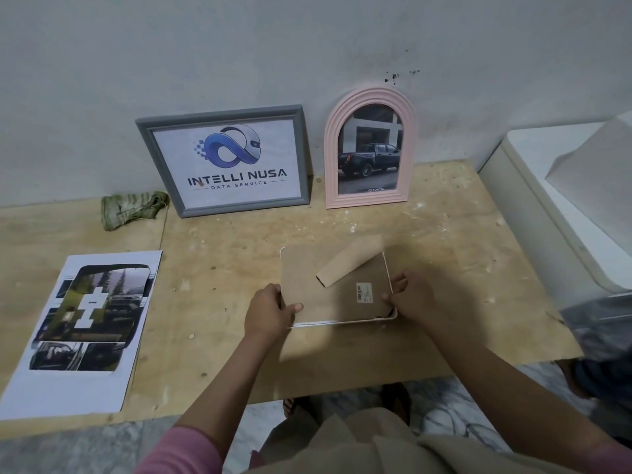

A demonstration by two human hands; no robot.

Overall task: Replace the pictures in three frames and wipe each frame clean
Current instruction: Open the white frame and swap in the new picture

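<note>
You are holding a white frame [337, 323] face down on the desk [444, 241], its brown backing board [307, 282] up and its stand flap [349, 265] raised. Your left hand [270, 311] is gripping the left edge, thumb on the board; your right hand [410, 299] is pinching the right edge. A grey frame [224, 160] and a pink arched frame [369, 148] are leaning against the wall [239, 46]. A printed sheet [82, 330] and a green cloth [131, 208] are lying to the left.

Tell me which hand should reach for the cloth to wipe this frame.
Left, probably. The cloth lies at the far left of the board, on the left hand's side. The right hand grips the white frame's right edge and would have to cross over.
</note>
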